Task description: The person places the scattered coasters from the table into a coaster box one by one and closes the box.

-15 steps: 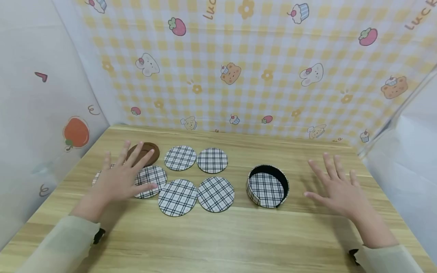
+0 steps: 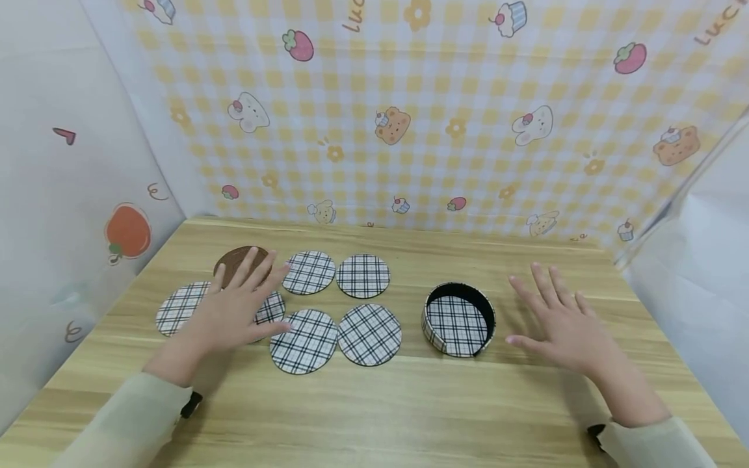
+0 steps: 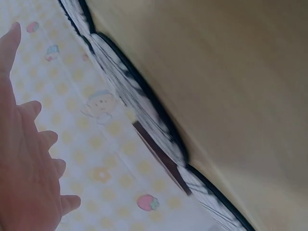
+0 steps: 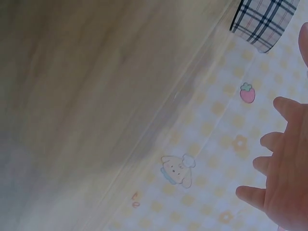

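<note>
My left hand (image 2: pixel 225 318), fingers spread and holding nothing, hovers over the left coasters. Below it, a plaid coaster (image 2: pixel 272 309) is partly covered, and so is a round brown coaster (image 2: pixel 231 260) behind. Another plaid coaster (image 2: pixel 178 312) lies to the left of that hand. Near its thumb is a plaid coaster (image 2: pixel 304 341), its edge also showing in the left wrist view. On the right, my right hand (image 2: pixel 570 331) is spread above the table, apart from the round plaid coaster holder (image 2: pixel 431 330). The holder has a black inner wall and a plaid bottom.
More plaid coasters lie flat mid-table: one front right (image 2: pixel 370 335), one back right (image 2: pixel 363 276) and one back left (image 2: pixel 309 273). A yellow checked cloth (image 2: pixel 433 169) rises behind the wooden table (image 2: pixel 374 416). White sheets flank both sides.
My left hand has moved right over the coasters, uncovering more of the leftmost one. My right hand has shifted slightly left, closer to the holder. The coasters and holder stay put.
</note>
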{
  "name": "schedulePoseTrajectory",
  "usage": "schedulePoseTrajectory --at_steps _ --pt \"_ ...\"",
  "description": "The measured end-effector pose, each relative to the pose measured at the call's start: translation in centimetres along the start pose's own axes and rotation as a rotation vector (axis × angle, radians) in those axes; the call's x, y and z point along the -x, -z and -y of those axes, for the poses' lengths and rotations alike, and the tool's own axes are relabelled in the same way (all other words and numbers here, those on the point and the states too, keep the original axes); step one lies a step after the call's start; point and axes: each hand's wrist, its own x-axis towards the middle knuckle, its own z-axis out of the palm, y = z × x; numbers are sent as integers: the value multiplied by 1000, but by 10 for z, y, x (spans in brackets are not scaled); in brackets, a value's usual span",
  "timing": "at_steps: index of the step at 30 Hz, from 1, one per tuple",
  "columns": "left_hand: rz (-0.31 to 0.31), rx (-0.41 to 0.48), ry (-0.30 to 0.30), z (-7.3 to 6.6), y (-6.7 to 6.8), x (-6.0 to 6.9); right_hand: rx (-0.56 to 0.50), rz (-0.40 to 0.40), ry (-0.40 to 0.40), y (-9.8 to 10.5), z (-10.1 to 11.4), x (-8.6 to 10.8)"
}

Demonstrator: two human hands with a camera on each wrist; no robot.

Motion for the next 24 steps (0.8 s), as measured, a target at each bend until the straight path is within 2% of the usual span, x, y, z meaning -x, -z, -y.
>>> schedulePoseTrajectory --at_steps 3,12,24 --pt "1 19 -33 -8 1 -4 4 15 12 1 5 -1" --pt "-35 -4 -146 -33 0 -13 12 59 48 -3 15 -6" --pt "28 35 -270 -59 -1 -28 1 85 106 -10 25 -14"
